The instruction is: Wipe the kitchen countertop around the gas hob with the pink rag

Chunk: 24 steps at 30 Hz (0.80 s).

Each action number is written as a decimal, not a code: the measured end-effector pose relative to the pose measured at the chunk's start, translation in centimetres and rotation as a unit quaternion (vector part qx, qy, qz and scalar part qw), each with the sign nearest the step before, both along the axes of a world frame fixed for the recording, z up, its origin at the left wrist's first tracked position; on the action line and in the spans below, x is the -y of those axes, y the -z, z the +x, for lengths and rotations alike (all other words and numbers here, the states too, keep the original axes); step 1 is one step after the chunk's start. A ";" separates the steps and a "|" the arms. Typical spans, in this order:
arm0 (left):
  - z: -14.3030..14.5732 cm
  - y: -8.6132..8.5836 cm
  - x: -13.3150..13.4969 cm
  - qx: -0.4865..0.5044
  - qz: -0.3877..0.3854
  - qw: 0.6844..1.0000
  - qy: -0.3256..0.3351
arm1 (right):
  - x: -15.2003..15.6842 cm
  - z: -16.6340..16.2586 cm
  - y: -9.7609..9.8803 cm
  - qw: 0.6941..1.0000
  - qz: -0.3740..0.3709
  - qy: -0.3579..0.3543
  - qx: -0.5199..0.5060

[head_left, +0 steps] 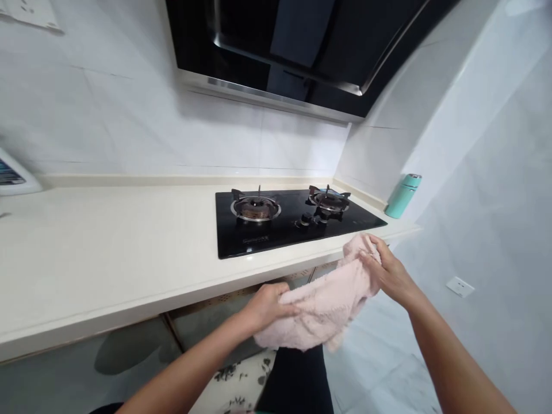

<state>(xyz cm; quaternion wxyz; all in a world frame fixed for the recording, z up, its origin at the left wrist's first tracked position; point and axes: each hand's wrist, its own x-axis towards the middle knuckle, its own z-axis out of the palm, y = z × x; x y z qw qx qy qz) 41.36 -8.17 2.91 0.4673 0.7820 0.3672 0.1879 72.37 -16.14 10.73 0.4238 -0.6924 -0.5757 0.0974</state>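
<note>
A pale pink cloth (328,305) is stretched between my two hands, just in front of the counter's edge and below its top. My left hand (269,307) grips the cloth's left end, thumb on top and fingers behind it. The upper right end is bunched in my right hand (386,267), with the fingers wrapped round it. The lower part of the cloth hangs loose. Beyond it, a black glass gas stove (284,236) with two burners is set into the counter, and neither hand touches it.
The white countertop (107,247) runs to the left. A teal bottle (403,196) stands at the right end near the wall. A white bottle (17,175) is cut off at the far left. Overhead hangs a black range hood (276,46); a floral mat (241,382) lies below.
</note>
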 end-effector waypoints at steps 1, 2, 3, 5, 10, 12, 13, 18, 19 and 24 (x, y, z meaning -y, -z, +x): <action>0.5 -0.9 -0.4 0.014 0.005 1.000 0.018 | 0.6 1.5 0.4 1.000 -0.029 0.001 -0.009; 1.1 -1.9 -0.7 0.028 0.011 0.999 0.034 | 1.2 2.9 0.8 0.998 -0.063 -0.006 -0.027; 1.8 -3.0 -1.1 0.037 0.019 0.998 0.048 | 2.0 4.2 1.2 0.994 -0.097 -0.023 -0.051; 3.6 -5.2 -1.9 0.035 0.048 0.996 0.070 | 3.5 6.3 1.7 0.981 -0.147 -0.080 -0.101; 8.7 -9.0 -2.9 -0.015 0.136 0.982 0.133 | 6.5 10.9 3.4 0.956 -0.229 -0.155 -0.100; 10.5 -9.5 -2.5 -0.058 0.170 0.972 0.154 | 7.0 12.7 4.4 0.972 -0.218 -0.083 -0.029; 11.3 -9.6 -2.2 -0.074 0.184 0.967 0.163 | 7.2 13.5 4.9 0.981 -0.188 -0.037 0.013; 13.6 -8.7 -0.9 -0.092 0.173 0.967 0.163 | 7.4 14.7 6.8 0.983 0.045 0.151 0.094; 13.7 -8.4 -0.8 -0.104 0.164 0.968 0.161 | 7.4 14.4 7.0 0.983 0.055 0.161 0.066; 12.9 -6.8 -1.4 -0.164 0.138 0.965 0.154 | 7.3 13.2 6.4 0.993 -0.022 0.111 -0.041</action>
